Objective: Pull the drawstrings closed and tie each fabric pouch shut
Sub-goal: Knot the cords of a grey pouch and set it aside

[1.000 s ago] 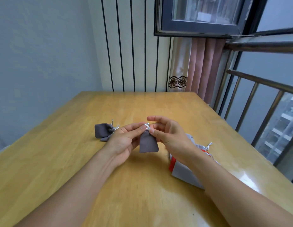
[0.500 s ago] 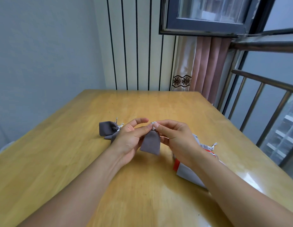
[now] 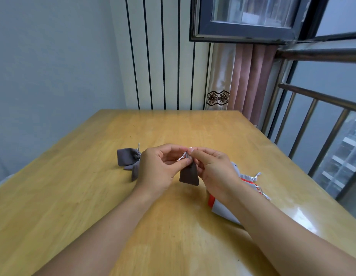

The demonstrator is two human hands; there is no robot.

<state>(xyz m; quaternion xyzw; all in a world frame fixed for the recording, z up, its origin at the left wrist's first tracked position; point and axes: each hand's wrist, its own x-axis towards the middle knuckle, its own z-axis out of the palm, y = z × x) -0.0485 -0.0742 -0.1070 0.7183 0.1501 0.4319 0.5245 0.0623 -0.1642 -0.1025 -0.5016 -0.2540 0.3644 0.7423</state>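
Two bare hands, left hand and right hand, pinch the silver drawstrings of a small dark-grey fabric pouch hanging just above the yellow wooden table. More grey pouches lie behind the left hand; a pale grey-and-red pouch pile lies under the right forearm.

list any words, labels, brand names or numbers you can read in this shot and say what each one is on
None: no readable text shows anywhere in this view.
The dark gray pouch held by the left hand and right hand is plain fabric.
The gray pouches lying on the table show no label.
The light gray and red bag shows no print on its visible part.
The curtain band carries a floral pattern, not letters.
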